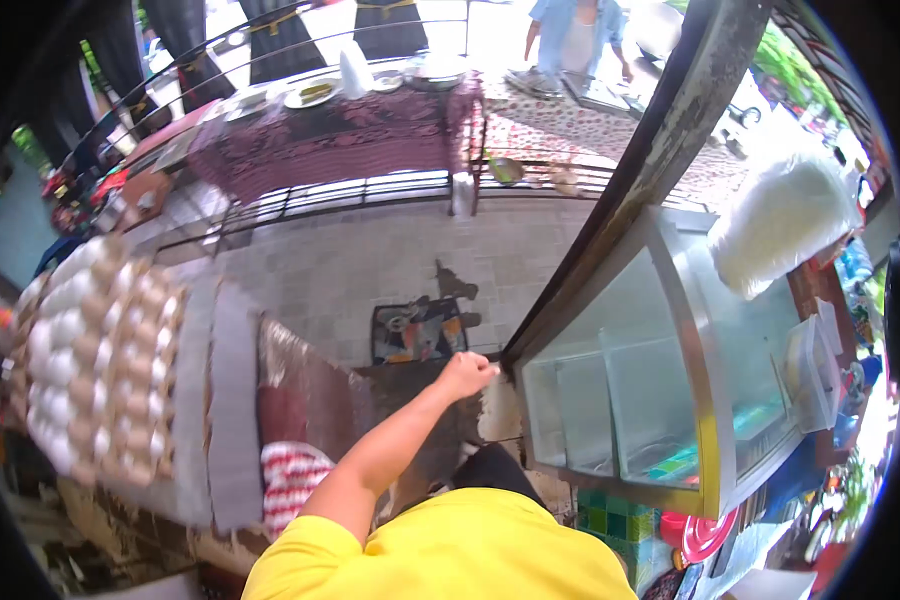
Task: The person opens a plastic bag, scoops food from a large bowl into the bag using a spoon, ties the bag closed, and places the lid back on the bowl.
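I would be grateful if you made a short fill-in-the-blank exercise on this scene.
The extended hand is the person's ____ one. The person's shirt is ____. The stacked cardboard trays hold white ____. The checked cloth near the extended arm is ____ and white.

Missing words: left; yellow; eggs; red.

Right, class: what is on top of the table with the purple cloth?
A white plate of greenish-yellow food, an upright white object and other dishes. The purple cloth hides the tabletop.
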The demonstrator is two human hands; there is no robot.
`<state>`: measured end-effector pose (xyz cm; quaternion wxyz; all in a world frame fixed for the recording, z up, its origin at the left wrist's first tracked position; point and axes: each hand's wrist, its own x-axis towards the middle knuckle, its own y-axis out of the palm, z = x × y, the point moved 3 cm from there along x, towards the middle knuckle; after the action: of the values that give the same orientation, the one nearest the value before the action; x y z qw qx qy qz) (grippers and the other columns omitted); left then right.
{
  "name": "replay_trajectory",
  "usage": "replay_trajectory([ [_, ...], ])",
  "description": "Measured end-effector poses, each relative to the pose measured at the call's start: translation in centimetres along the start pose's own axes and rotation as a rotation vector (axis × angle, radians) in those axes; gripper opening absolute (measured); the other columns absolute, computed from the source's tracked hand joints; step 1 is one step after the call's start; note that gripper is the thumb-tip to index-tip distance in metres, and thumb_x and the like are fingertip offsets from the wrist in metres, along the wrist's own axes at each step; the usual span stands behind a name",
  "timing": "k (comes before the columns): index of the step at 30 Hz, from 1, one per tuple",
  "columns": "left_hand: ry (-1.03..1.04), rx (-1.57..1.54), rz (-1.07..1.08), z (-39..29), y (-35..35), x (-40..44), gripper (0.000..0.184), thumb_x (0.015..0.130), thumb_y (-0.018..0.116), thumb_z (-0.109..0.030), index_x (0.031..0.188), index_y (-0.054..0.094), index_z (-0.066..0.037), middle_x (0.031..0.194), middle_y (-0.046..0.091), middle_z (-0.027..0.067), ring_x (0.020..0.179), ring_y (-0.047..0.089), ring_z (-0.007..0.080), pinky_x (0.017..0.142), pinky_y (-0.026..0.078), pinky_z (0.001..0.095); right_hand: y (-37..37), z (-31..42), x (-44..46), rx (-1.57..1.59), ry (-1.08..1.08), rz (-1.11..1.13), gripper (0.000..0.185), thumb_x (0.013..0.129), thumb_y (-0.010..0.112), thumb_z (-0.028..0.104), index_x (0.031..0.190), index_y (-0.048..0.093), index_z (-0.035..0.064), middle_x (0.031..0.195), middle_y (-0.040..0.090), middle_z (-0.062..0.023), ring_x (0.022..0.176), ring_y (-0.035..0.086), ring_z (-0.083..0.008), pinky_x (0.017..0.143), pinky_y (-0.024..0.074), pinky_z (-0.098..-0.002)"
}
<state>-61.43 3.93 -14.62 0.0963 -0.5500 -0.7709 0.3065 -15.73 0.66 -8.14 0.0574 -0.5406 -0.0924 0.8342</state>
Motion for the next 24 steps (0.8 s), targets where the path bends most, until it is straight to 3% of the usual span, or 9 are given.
replay_trajectory([
  [4,0.329,0.027,-0.317,-2.8,-8.3,9.3,0.02,0.07,0.061,-0.017,0.058,0.055,-0.002,0.064,0.058,0.0147,0.06,0.057,0.0304,0.056,0.045,0.0386,-6.5,12.0,8.4,-0.148,-0.02,-0.181,0.031,0.078,0.061,0.028,0.096,0.068,0.0043,0.1,0.067,-0.0177,0.093,0.063,-0.0356,0.082,0.0495,-0.039],
  [8,0.439,0.035,-0.486,-0.1,-18.0,17.9,0.01,0.063,0.053,0.001,0.058,0.046,-0.002,0.068,0.048,0.0144,0.062,0.051,0.0319,0.056,0.041,0.0402,-14.2,23.4,22.2,-0.402,-0.194,-0.213,0.03,0.077,0.058,0.021,0.101,0.065,0.0037,0.103,0.065,-0.0191,0.098,0.061,-0.0352,0.084,0.0491,-0.041],
  [10,0.32,-0.065,-0.558,1.8,-23.1,20.1,0.01,0.063,0.048,0.007,0.064,0.046,-0.002,0.071,0.051,0.0136,0.063,0.052,0.0304,0.057,0.043,0.0385,-18.0,32.6,25.0,-0.638,-0.223,-0.233,0.03,0.077,0.056,0.017,0.103,0.063,0.0036,0.102,0.065,-0.0189,0.097,0.061,-0.0348,0.083,0.0491,-0.0413],
  [11,0.293,-0.024,-0.618,2.8,-25.6,20.8,0.014,0.064,0.048,0.009,0.071,0.05,-0.003,0.074,0.054,0.0121,0.064,0.055,0.0267,0.058,0.045,0.0348,-19.5,37.2,25.1,-0.538,-0.337,-0.28,0.029,0.077,0.056,0.016,0.102,0.062,0.0034,0.1,0.065,-0.0189,0.096,0.061,-0.0353,0.082,0.0494,-0.041],
  [14,0.119,-0.072,-0.656,3.5,-33.1,23.3,0.011,0.07,0.056,0.005,0.076,0.054,-0.003,0.079,0.058,0.0086,0.069,0.06,0.02,0.064,0.049,0.0304,-24.7,48.1,25.2,-0.345,-0.545,-0.254,0.027,0.078,0.055,0.014,0.101,0.061,0.0026,0.095,0.066,-0.0191,0.093,0.062,-0.036,0.081,0.0496,-0.0407],
  [16,0.195,-0.07,-0.658,3.7,-37.9,25.6,0.012,0.073,0.067,-0.005,0.079,0.056,-0.003,0.077,0.057,0.0074,0.067,0.059,0.0181,0.062,0.049,0.0305,-27.3,53.6,26.2,-0.364,-0.666,-0.191,0.027,0.078,0.054,0.012,0.102,0.061,0.0025,0.093,0.066,-0.0192,0.091,0.062,-0.0358,0.08,0.0495,-0.0406],
  [18,0.248,0.022,-0.654,4.7,-42.9,28.7,0.017,0.075,0.069,-0.013,0.074,0.056,-0.002,0.074,0.056,0.0084,0.066,0.057,0.0195,0.06,0.046,0.0322,-30.3,57.8,27.8,-0.471,-0.692,-0.221,0.027,0.079,0.059,0.009,0.105,0.06,0.0022,0.096,0.067,-0.0156,0.086,0.064,-0.03,0.077,0.0507,-0.0358],
  [20,0.295,0.181,-0.656,6.1,-47.2,32.5,0.028,0.078,0.07,-0.022,0.067,0.056,-0.001,0.067,0.054,0.0096,0.063,0.055,0.0219,0.057,0.041,0.0351,-33.7,60.7,29.7,-0.383,-0.614,-0.289,0.026,0.079,0.059,0.008,0.104,0.06,0.0023,0.093,0.067,-0.0149,0.083,0.065,-0.0275,0.075,0.051,-0.0351],
  [24,0.212,0.144,-0.689,11.2,-54.4,42.1,0.024,0.075,0.072,-0.02,0.068,0.058,-0.002,0.07,0.056,0.0125,0.067,0.057,0.027,0.062,0.045,0.0391,-38.5,61.6,37.4,-0.095,-0.578,-0.565,0.027,0.077,0.059,0.012,0.102,0.061,0.0017,0.09,0.066,-0.0172,0.085,0.064,-0.0307,0.076,0.0504,-0.0382],
])
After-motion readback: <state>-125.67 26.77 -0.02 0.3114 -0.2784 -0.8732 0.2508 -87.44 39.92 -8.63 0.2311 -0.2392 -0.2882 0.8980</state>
